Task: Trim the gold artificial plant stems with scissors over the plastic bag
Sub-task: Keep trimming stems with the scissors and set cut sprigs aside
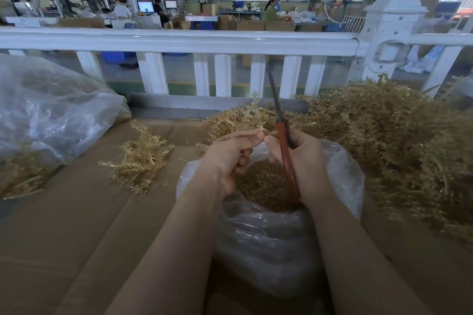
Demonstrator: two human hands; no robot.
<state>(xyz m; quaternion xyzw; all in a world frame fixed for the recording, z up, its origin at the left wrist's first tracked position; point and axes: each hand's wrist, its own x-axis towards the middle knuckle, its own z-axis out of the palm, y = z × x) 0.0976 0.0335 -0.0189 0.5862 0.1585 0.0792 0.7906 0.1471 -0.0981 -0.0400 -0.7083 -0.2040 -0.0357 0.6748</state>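
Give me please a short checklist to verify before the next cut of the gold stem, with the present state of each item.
1. Left hand pinches the gold stem: ok.
2. Right hand has a grip on the scissors: ok.
3. Both hands are over the open plastic bag, so trimmings should fall inside: ok.
4. Blades are placed on the stem: not ok, they point up and away.
5. Fingers clear of the blades: ok.
6. Untrimmed pile within reach on the right: ok.

Plastic bag (268, 233) clear, glossy; scissors (285, 151) handles smooth red-brown; cardboard (76, 225) matt brown.
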